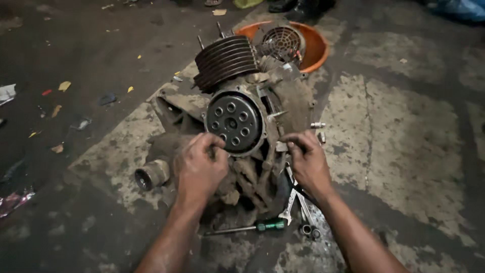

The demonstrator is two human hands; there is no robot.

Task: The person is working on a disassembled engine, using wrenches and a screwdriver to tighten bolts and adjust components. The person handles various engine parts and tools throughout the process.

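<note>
- I see a grimy, mud-caked grey metal engine block [242,126] lying on the stained concrete floor [404,151], near the middle of the scene.
- My left hand [200,164] rests on the near left face of the engine block, fingers curled in against the casing just below the round dark clutch plate [234,122] with its ring of small holes; I cannot tell whether it grips anything small.
- My right hand [308,159] is on the near right edge of the engine block, fingertips pinched narrow against the casing rim; what sits between them is too small to make out.
- A dark finned cylinder [225,60] stands up from the far side of the block, tilted to the left.
- A short round metal pipe stub [150,175] sticks out at the near left of the block.
- Beyond the block, at the far side, an orange plastic basin [316,45] holds a round grilled metal cover [282,43].
- On the floor near me lie a green-handled screwdriver [252,227] and, just right of it under my right wrist, several silver spanners [298,205].
- Small scraps of yellow and red litter [64,86] are scattered on the dark floor far left; a crumpled shiny wrapper [12,201] lies at the near left edge.
</note>
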